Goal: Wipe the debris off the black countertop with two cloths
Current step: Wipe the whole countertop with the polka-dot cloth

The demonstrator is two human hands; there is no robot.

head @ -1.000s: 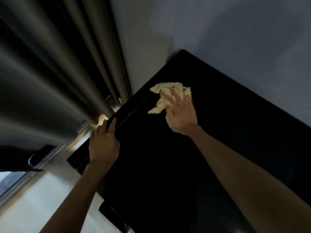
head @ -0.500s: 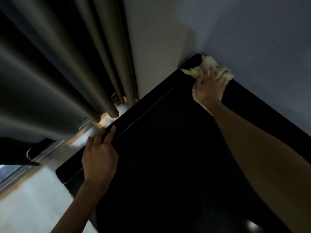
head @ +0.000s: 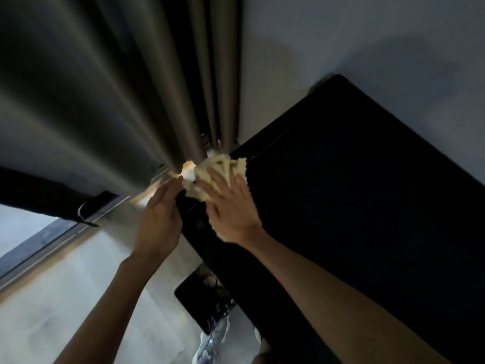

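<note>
The black countertop (head: pixel 354 206) fills the right half of the head view. A crumpled pale yellow cloth (head: pixel 223 164) lies at its left edge, partly hanging over. My right hand (head: pixel 231 208) presses flat on the cloth with fingers spread. My left hand (head: pixel 160 219) is held just off the counter's left edge, below the cloth, palm turned toward the counter and fingers together. A small whitish patch (head: pixel 189 178) shows by its fingertips; I cannot tell what it is. No second cloth is clearly seen, and no debris shows on the dark surface.
Dark curtain folds (head: pixel 131 88) hang close to the left of the counter. A grey wall (head: pixel 367 35) backs the counter. Below are a pale floor (head: pixel 65 285), a black bin-like object (head: pixel 202 298), a shoe (head: pixel 212 342) and a window edge (head: pixel 26 232).
My right hand has swept the cloth from the counter's far corner back to its left edge. My left hand has lifted off the edge and now sits beside it.
</note>
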